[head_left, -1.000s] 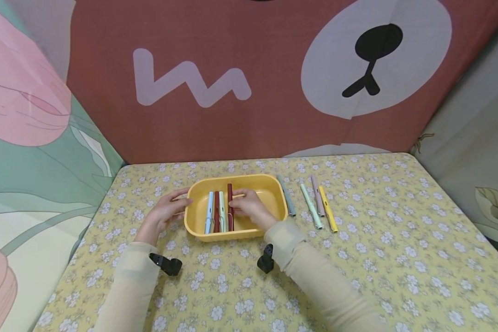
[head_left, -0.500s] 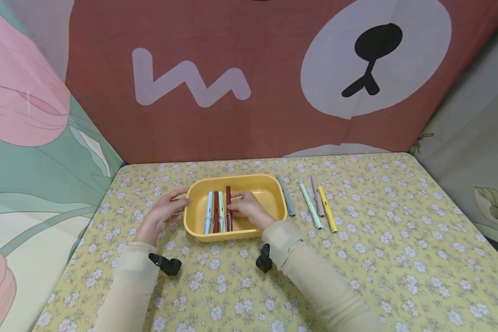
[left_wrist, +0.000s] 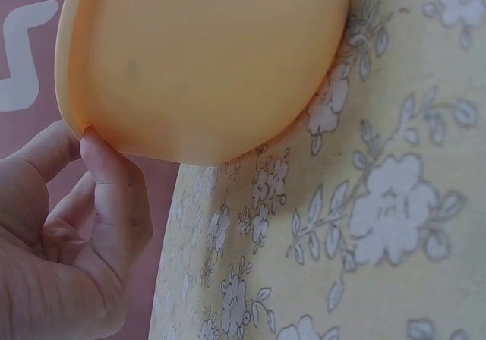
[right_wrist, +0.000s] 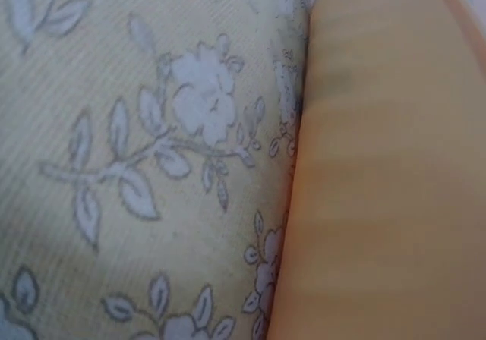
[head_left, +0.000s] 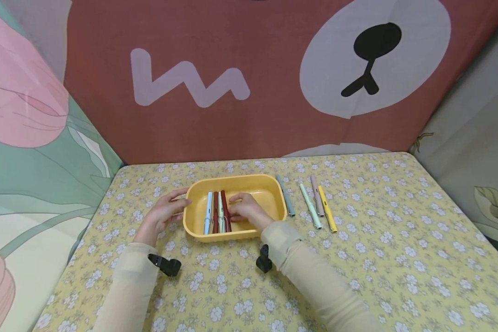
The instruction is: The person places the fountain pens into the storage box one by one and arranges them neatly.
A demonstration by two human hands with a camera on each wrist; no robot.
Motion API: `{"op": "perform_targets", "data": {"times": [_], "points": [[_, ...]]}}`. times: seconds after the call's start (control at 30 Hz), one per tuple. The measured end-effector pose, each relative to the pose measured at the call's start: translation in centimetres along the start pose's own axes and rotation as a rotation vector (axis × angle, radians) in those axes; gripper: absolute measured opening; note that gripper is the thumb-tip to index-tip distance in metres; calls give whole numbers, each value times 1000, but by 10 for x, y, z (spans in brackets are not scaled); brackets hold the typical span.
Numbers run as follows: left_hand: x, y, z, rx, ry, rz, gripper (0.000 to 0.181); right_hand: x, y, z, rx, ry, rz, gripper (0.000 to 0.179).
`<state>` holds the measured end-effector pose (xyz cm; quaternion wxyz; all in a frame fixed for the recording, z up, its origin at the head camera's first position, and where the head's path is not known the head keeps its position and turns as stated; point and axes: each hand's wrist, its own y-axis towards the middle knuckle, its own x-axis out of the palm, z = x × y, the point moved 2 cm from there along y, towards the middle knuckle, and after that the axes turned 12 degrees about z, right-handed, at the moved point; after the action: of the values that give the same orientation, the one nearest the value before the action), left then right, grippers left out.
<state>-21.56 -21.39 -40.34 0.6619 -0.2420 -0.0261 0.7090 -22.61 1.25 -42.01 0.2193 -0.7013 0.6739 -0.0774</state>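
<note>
A yellow plastic tray point(head_left: 257, 184) holds a row of capped pens in its left half: a light blue pen point(head_left: 208, 213), a dark red pen point(head_left: 215, 212), a pale green pen point(head_left: 221, 219) and another dark red pen point(head_left: 224, 203) leaning at a slight slant against the green one. My left hand point(head_left: 164, 212) pinches the tray's left rim; thumb and finger show there in the left wrist view. Inside the tray, my right hand point(head_left: 249, 210) has its bent, loose fingers just right of the slanted dark red pen. The right wrist view shows only tray wall and cloth.
Right of the tray lie a grey-blue pen point(head_left: 286, 196) close by its wall, a mint pen point(head_left: 311, 206), a mauve pen point(head_left: 317, 196) and a yellow pen point(head_left: 327, 209). A floral cloth point(head_left: 216, 295) covers the table; a printed curtain point(head_left: 232, 129) hangs behind.
The right-hand dark red pen has moved left up against the pale green one and tilted; my right fingers have come off it. The left hand stays at the rim.
</note>
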Motion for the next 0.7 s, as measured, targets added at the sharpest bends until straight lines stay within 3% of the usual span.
{"op": "perform_targets", "data": {"times": [0.7], "points": [[0,-1,0,18,-21,-13,60,1,-1,-1,-51,-63,57,35]]}}
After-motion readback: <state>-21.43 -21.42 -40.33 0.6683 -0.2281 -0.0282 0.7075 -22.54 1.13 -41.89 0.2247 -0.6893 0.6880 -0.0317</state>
